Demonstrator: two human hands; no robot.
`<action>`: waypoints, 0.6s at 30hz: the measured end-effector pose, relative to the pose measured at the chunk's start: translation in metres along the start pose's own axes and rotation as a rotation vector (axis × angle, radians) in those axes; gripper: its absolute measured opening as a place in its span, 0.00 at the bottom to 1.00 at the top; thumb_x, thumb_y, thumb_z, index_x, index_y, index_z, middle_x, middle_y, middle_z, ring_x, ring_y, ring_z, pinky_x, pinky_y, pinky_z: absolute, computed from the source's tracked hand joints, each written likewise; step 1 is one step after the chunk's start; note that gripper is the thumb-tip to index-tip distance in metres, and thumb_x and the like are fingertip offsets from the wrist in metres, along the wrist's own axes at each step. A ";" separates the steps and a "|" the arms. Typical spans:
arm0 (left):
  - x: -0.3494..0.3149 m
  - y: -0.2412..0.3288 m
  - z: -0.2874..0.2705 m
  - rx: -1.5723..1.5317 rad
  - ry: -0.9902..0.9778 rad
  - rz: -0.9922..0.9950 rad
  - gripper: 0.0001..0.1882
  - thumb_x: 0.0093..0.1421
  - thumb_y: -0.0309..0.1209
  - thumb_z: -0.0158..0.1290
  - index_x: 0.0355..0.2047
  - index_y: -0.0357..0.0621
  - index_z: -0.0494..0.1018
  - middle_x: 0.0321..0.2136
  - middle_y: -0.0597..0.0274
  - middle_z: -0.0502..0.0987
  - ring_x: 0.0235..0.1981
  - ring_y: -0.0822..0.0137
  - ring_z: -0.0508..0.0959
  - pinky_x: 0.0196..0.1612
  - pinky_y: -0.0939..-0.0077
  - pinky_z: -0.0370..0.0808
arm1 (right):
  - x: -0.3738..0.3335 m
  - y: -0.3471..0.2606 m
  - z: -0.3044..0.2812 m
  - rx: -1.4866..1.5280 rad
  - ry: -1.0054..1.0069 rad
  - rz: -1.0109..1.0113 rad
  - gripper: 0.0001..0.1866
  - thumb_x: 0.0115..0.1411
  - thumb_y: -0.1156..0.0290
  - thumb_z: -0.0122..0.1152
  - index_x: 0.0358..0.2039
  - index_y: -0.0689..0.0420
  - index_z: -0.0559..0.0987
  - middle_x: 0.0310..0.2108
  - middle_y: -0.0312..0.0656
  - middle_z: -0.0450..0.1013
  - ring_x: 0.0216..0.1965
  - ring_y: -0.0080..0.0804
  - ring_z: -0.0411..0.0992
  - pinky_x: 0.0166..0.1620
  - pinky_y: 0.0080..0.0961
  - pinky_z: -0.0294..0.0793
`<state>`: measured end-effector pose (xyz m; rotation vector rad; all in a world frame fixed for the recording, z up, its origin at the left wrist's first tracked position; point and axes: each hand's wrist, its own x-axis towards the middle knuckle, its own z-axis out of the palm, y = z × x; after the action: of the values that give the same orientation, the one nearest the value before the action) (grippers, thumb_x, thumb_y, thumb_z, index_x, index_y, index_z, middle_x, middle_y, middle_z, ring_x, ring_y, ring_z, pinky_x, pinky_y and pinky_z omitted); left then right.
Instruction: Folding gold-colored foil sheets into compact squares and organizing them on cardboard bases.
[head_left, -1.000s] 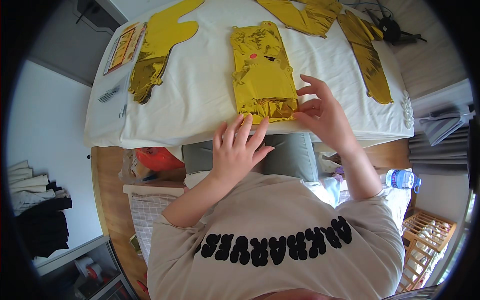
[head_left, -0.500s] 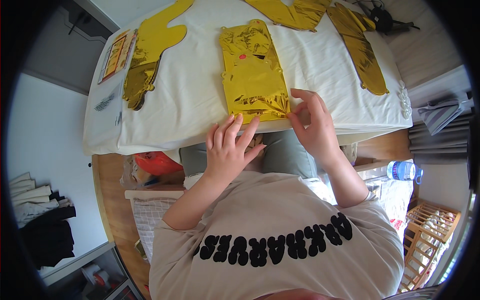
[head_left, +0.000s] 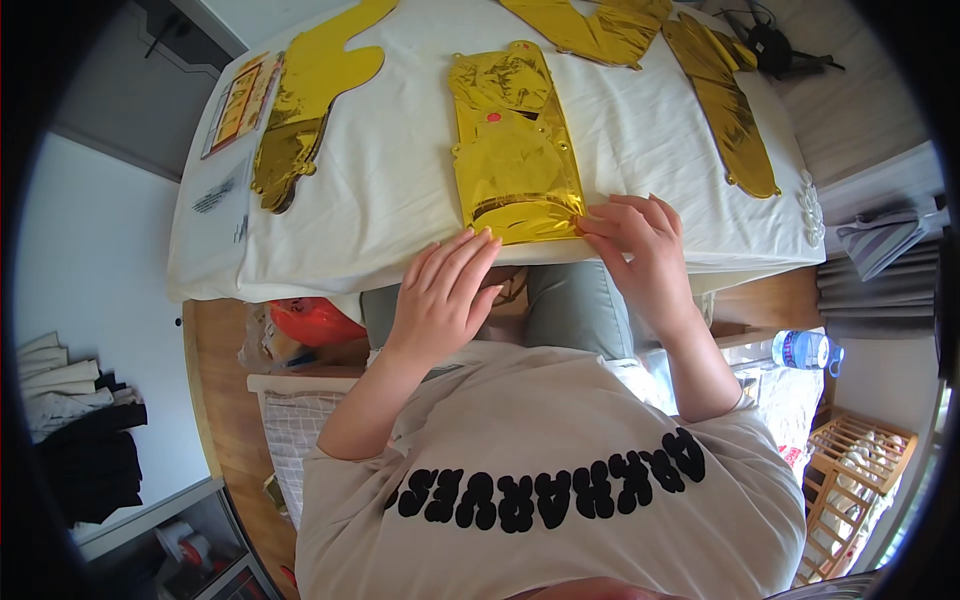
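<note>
Where foil balloons [head_left: 515, 160] lie: white-clothed table [head_left: 390, 190].

top foil balloons [head_left: 600, 25]: cut by frame edge | table [head_left: 400, 200] far edge: out of view

Flat, crinkled gold foil balloon [head_left: 515, 150] lies lengthwise on white-covered table [head_left: 400, 190].

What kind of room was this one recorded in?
Probably a room at home, maybe a bedroom: a white-sheeted bed or table spread with gold foil balloons, folded clothes by the wall, and a wooden rack on the wood floor.
</note>
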<state>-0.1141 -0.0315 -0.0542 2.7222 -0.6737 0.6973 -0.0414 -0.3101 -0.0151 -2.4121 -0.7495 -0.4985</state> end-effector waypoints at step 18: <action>-0.005 -0.016 -0.017 -0.067 0.011 0.062 0.25 0.65 0.33 0.60 0.63 0.48 0.75 0.62 0.63 0.74 0.63 0.64 0.76 0.72 0.55 0.62 | 0.085 -0.009 0.031 -0.047 -0.409 -0.530 0.30 0.68 0.55 0.61 0.68 0.50 0.71 0.71 0.47 0.64 0.72 0.50 0.61 0.72 0.52 0.61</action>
<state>-0.1161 -0.0102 -0.0444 2.6453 -0.7681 0.6904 0.0247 -0.2516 0.0064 -2.3715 -1.5892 -0.2150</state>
